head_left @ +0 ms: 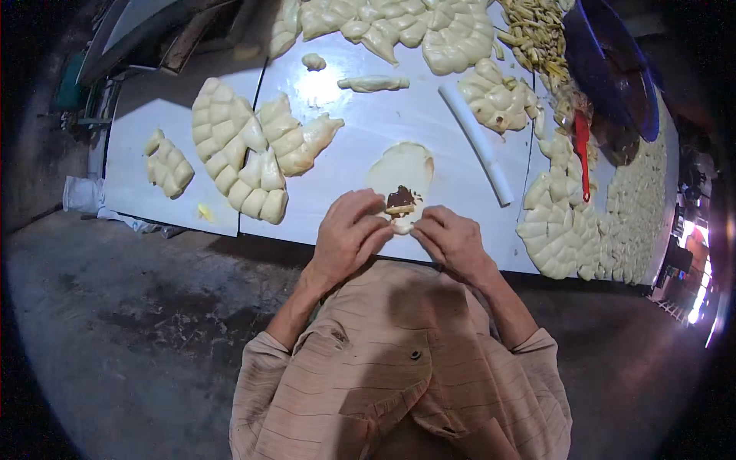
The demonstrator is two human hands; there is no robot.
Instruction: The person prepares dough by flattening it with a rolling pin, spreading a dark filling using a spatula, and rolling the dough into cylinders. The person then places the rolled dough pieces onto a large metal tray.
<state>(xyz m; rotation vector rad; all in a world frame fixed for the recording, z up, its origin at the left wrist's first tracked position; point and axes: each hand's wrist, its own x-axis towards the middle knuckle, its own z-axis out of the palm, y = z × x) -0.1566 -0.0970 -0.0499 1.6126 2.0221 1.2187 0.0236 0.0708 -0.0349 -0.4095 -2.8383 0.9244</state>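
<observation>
While my left hand and right hand pinched the dough near the bench's front edge, the filling was on but rolling seemed barely begun.

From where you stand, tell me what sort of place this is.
Likely a pastry workshop: pale, segmented dough masses, a white cylindrical rod like a rolling pin, and a pale oval dough piece topped with dark brown paste.

The left grip and right grip partly hide the flat dough. The picture's top edge crops the dough slabs and blue basin. A yellow scrap is too small to identify.
</observation>
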